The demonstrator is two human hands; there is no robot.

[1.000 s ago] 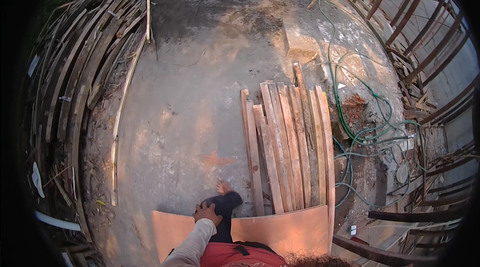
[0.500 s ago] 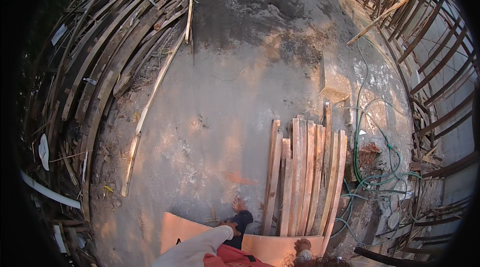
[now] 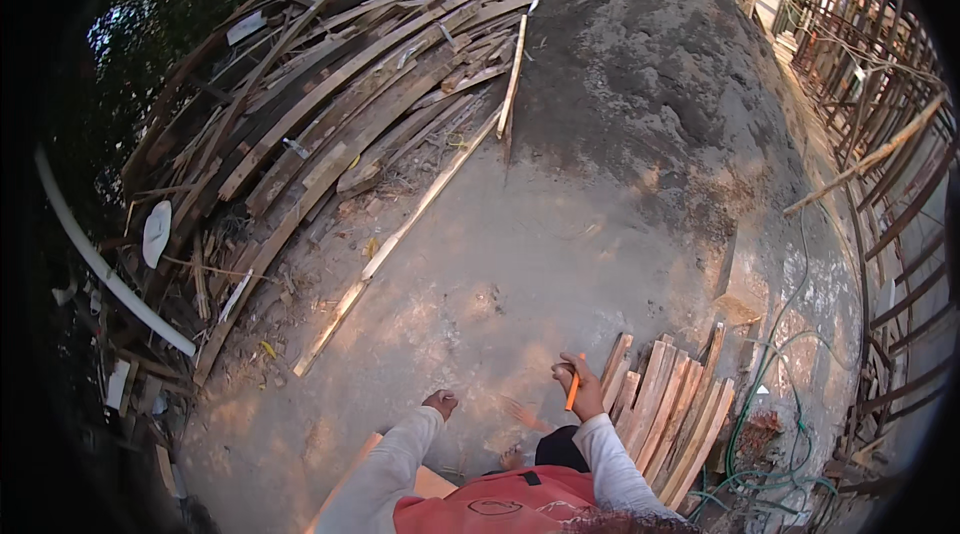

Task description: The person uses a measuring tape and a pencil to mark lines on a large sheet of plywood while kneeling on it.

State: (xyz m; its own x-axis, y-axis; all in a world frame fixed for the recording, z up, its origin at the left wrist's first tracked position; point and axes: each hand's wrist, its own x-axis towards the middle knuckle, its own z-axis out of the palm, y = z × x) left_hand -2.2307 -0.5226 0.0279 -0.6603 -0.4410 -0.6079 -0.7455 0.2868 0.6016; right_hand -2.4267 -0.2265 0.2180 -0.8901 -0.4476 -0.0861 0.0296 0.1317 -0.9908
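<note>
My right hand [image 3: 588,392] is raised in front of my red shirt, closed around a slim orange stick-like tool [image 3: 572,394]. What kind of tool it is, I cannot make out. My left hand [image 3: 440,403] hangs forward over the grey ground, its fingers curled into a fist with nothing showing in them. Below my arms lies an orange-faced board [image 3: 432,484], mostly hidden by my sleeves and shirt. Close to the right of my right hand, a row of wooden battens [image 3: 668,404] lies side by side on the ground.
A large heap of old planks [image 3: 340,104] fills the left side, with a long pale strip of wood [image 3: 400,234] along its edge. Dark sand [image 3: 650,64] is mounded ahead. A green hose [image 3: 760,384] coils right of the battens, before a rack of rusty bars [image 3: 910,304].
Both hands have come up off the board and my leg to in front of my body. The orange tool now shows in my right hand. The view has swung left and up.
</note>
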